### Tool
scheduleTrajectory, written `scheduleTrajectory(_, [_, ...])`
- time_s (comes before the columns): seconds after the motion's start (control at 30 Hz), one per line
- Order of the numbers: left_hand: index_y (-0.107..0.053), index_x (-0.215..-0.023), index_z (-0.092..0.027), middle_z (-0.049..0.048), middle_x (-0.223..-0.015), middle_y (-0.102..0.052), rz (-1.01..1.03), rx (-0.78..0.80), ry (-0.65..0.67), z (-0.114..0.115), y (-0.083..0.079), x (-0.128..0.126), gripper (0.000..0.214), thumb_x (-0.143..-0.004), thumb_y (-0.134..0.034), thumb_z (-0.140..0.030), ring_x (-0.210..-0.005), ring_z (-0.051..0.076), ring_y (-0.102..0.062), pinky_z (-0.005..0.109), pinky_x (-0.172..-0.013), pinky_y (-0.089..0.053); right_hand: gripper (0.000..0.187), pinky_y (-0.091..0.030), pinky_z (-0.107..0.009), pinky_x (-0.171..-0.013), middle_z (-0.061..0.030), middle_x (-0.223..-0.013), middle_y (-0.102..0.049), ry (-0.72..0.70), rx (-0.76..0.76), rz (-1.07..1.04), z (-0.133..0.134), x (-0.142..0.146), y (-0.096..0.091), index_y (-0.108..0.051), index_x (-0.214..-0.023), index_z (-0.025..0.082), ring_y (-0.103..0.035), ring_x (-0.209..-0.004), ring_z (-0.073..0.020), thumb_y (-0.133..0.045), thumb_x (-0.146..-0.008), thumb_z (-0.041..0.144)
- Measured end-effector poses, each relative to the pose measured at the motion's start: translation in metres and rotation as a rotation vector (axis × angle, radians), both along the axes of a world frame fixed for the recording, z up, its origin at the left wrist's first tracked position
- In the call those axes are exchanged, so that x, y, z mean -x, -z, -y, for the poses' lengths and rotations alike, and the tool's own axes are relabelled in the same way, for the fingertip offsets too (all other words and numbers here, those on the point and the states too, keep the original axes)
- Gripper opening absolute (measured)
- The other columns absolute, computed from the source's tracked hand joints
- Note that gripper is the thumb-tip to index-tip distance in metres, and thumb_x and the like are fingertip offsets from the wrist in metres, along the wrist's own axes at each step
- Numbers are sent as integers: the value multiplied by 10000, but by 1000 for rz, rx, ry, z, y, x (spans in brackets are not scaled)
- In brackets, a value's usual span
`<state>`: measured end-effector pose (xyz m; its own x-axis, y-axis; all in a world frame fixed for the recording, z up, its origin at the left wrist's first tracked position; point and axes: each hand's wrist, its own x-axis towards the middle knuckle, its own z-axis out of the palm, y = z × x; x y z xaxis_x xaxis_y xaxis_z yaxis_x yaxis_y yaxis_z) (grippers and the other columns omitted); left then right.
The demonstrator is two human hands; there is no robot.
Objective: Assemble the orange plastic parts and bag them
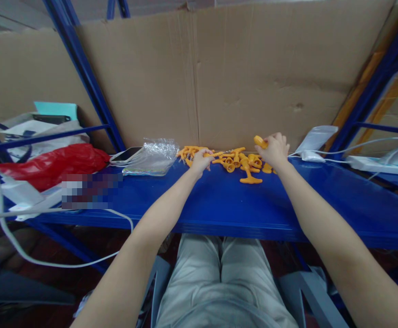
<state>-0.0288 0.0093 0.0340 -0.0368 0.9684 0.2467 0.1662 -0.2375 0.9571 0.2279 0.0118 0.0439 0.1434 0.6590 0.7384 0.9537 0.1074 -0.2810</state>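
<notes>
Loads of open blue shelf [240,205] up front, wide bare lane along the near edge. Blocked farther back by the orange parts pile [240,161], close to the cardboard wall [253,77]. Left side crowded: clear bag [154,155], phone [127,155], red bag [55,164] — right side cable [322,159] and power strip [380,164].

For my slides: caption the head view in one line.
On a blue shelf, the left hand touches a pile of orange plastic parts while the right hand holds one orange part.
</notes>
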Motion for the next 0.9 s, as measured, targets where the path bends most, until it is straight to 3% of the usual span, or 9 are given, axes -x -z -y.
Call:
scheduleTrajectory(0.3, [-481,-753,-201,-120,-440,-413,22,12,14,3,-1,-3,221,-730,-591,-10,-304,49,-375,152,-361,-293,442,-471,-532,-880,-184,-1112,-690,156,218,-154,5,-29,-17,-613,-1190,192,-624,-1050,-350,-620,-780,358])
scheduleTrajectory(0.5, [-493,-750,-197,-114,-444,-417,13,5,12,6,-2,-3,207,-721,-577,-10,-307,53,-379,160,-350,-288,289,-523,-421,-736,-166,-921,-727,214,386,-29,4,-49,-18,-701,-957,176,-690,-897,-321,-703,-702,313])
scheduleTrajectory(0.67, [-493,-759,-195,-116,-440,-406,0,16,9,6,-2,-3,206,-736,-566,-4,-315,53,-376,161,-357,-300,231,-511,-328,-608,-105,-743,-710,144,532,103,8,-45,-22,-685,-758,192,-703,-752,-272,-780,-669,383])
scheduleTrajectory(0.9, [-500,-757,-190,-107,-467,-437,-6,4,6,4,-2,-3,214,-747,-579,9,-324,54,-387,165,-376,-308,253,-505,-280,-608,-55,-762,-720,47,735,208,22,-22,-22,-719,-870,189,-695,-725,-226,-816,-675,317])
